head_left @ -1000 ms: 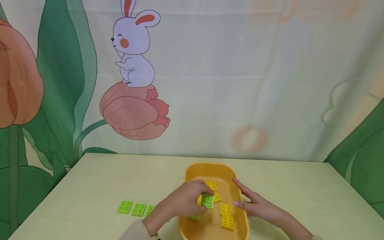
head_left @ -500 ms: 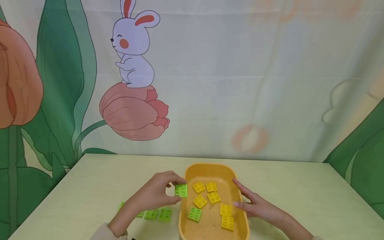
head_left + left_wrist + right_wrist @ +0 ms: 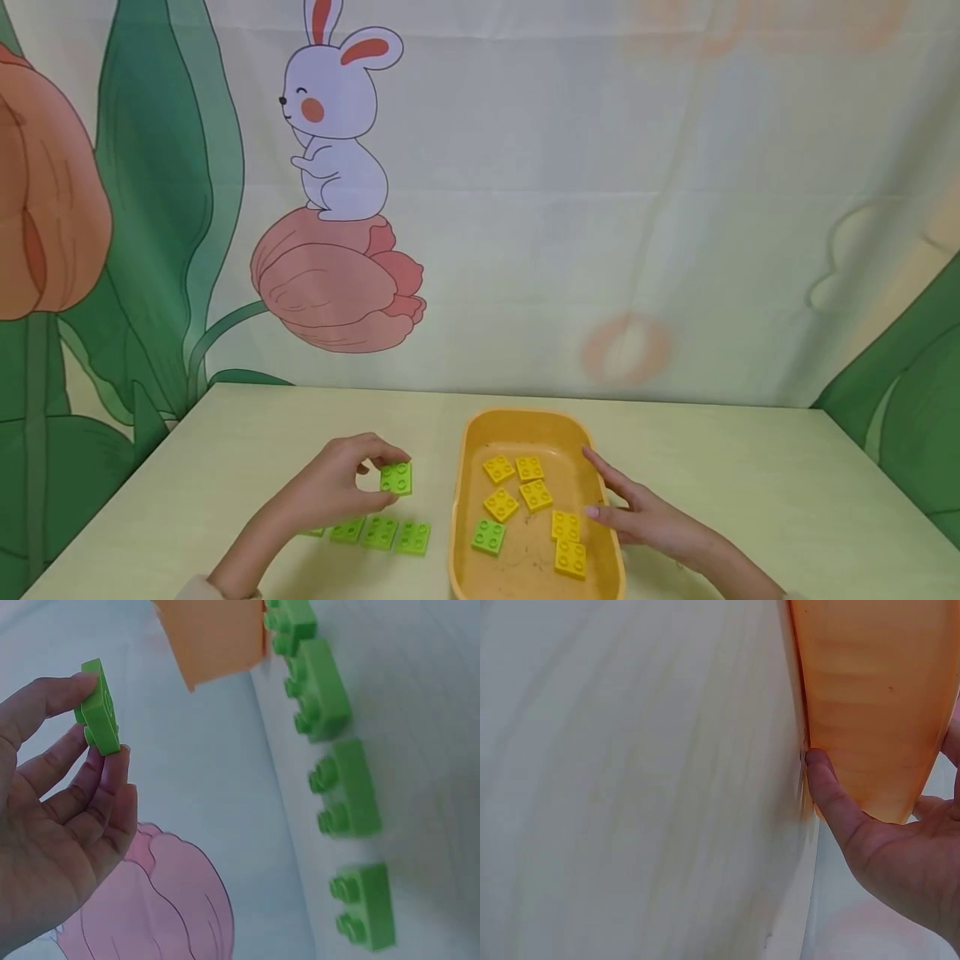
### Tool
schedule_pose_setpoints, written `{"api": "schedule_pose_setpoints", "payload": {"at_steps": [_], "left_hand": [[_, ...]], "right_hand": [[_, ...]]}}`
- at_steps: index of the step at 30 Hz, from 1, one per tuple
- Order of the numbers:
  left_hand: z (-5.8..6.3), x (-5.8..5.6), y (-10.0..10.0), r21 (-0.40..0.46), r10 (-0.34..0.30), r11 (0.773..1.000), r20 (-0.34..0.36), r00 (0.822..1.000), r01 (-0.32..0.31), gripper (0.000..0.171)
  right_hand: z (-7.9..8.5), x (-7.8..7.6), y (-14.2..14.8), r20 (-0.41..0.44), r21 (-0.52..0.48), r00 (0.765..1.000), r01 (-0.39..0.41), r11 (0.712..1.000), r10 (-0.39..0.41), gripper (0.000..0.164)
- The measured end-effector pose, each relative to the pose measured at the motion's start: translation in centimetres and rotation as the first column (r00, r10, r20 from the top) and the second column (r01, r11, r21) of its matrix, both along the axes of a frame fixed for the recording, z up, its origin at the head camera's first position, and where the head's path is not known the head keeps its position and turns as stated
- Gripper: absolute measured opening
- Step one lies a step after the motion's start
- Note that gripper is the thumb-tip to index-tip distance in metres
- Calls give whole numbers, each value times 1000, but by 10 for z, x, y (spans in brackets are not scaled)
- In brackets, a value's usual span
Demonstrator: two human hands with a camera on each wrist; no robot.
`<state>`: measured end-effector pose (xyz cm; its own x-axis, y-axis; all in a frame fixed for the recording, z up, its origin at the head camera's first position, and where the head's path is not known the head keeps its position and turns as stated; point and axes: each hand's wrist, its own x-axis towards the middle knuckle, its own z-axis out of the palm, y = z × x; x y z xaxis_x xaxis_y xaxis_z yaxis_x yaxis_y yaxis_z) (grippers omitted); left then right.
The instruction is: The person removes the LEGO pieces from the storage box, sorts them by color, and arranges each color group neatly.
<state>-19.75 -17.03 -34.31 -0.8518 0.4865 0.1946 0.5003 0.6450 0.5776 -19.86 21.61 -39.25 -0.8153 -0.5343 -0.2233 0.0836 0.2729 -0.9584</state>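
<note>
My left hand (image 3: 333,479) pinches a green toy brick (image 3: 396,478) between thumb and fingers, raised above the table left of the tray. In the left wrist view the brick (image 3: 100,709) stands on edge between the fingertips. Beneath the hand, a row of several green bricks (image 3: 380,532) lies on the table, the leftmost partly hidden. My right hand (image 3: 648,517) holds the right side of the yellow-orange tray (image 3: 467,467), index finger and thumb over its rim. The right wrist view shows a finger (image 3: 832,787) against the outer wall.
Inside the tray lie several yellow bricks (image 3: 536,495) and one green brick (image 3: 488,537). The pale table (image 3: 720,450) extends to both sides. A cloth backdrop (image 3: 525,208) with a rabbit and tulips hangs behind its back edge.
My left hand has lifted a green brick out of the tray and carried it left, over the table near the green row. The right hand stays at the tray.
</note>
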Motion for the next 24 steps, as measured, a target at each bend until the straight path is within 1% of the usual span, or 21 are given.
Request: {"api": "schedule_pose_setpoints", "payload": {"at_steps": [2,5,11,13,17,21,24], "left_hand": [[-3,-1,-7,0,16,1000,25,1000,-16,33],[-7,-1,-18,2,22,1000,62,998,-22,33],[-16,6,-34,53,-30,998,60,998,27,33],[-19,9,-35,61,-50,997,70,996,46,33],[-25,14,-32,45,-80,996,111,991,75,33],[-29,18,-28,50,-110,994,174,979,102,32],[-31,21,-23,32,-101,995,246,964,96,30]], "right_hand": [[0,0,0,1,0,1000,-1,1000,1,73],[1,0,0,4,3,1000,0,1000,0,73],[2,0,-1,5,7,1000,2,1000,-3,73],[1,0,0,5,5,1000,1,1000,-1,73],[1,0,0,5,4,1000,-1,1000,1,73],[1,1,0,7,0,1000,-4,1000,4,73],[2,1,0,5,-2,1000,-8,1000,8,73]]}}
